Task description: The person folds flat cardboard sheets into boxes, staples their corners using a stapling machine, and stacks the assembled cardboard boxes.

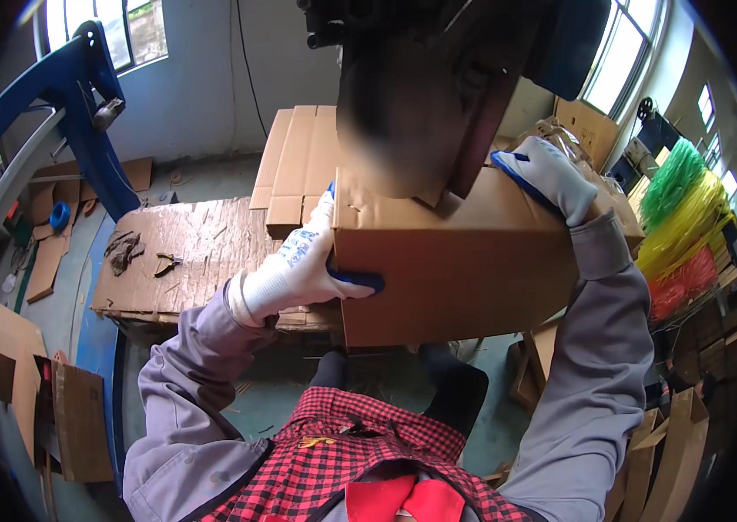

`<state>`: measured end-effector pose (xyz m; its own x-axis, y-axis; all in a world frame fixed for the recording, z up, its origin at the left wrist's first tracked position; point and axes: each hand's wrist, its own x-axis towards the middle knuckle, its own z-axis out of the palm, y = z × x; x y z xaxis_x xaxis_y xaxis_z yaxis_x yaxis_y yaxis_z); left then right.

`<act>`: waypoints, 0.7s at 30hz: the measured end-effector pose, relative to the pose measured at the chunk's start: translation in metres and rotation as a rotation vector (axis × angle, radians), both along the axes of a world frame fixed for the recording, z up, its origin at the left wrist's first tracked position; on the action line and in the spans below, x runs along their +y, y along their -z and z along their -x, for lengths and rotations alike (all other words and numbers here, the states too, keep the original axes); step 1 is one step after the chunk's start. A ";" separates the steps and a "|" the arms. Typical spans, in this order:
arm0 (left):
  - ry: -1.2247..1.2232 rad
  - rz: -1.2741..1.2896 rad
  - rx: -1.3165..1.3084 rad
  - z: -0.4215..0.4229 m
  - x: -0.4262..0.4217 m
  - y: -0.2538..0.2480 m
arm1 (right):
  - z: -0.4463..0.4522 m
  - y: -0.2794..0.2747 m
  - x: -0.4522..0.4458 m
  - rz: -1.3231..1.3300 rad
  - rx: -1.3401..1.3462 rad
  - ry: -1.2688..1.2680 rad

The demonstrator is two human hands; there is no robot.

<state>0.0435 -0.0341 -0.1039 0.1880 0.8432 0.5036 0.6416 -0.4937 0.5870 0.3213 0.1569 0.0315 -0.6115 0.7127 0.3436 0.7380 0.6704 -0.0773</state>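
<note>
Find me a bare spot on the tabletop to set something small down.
The tabletop is barest between the pliers and the flattened cartons, though lightly littered. It's crowded near the dark crumpled item, and toward the box and left hand.

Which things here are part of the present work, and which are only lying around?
Apparently in use:
cardboard box
left hand and right hand on it
dark machine over the box

Seemingly lying around:
pliers
crumpled dark cloth
blue ring
</note>
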 end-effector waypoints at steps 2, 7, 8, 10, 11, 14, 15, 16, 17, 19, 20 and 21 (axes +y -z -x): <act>0.020 0.188 -0.030 0.011 0.006 -0.007 | 0.016 0.003 0.019 0.033 -0.094 0.050; 0.008 0.367 -0.123 0.010 0.000 -0.014 | 0.018 0.006 0.012 0.040 -0.154 0.067; -0.002 0.394 -0.147 0.009 -0.003 -0.013 | 0.017 0.007 0.006 0.036 -0.156 0.062; -0.002 0.312 -0.123 0.008 -0.010 -0.008 | 0.014 0.000 -0.011 0.059 -0.159 0.068; -0.005 0.228 -0.099 0.006 -0.016 -0.004 | 0.012 -0.002 -0.022 0.081 -0.161 0.070; 0.009 0.087 -0.040 -0.005 -0.039 0.012 | -0.003 0.004 -0.051 0.153 -0.157 0.094; 0.006 0.086 -0.084 -0.009 -0.043 0.015 | -0.011 0.005 -0.058 0.216 -0.154 0.009; 0.009 0.086 -0.127 -0.013 -0.046 0.019 | -0.020 0.006 -0.065 0.277 -0.148 -0.072; 0.015 0.092 -0.172 -0.018 -0.050 0.024 | -0.031 0.010 -0.072 0.344 -0.141 -0.149; 0.078 0.111 -0.212 -0.032 -0.050 0.041 | -0.060 0.017 -0.088 0.467 -0.116 -0.277; 0.070 0.023 -0.146 -0.043 -0.047 0.057 | -0.078 0.021 -0.098 0.530 -0.101 -0.326; 0.072 -0.064 -0.086 -0.054 -0.044 0.076 | -0.098 0.037 -0.105 0.627 -0.087 -0.307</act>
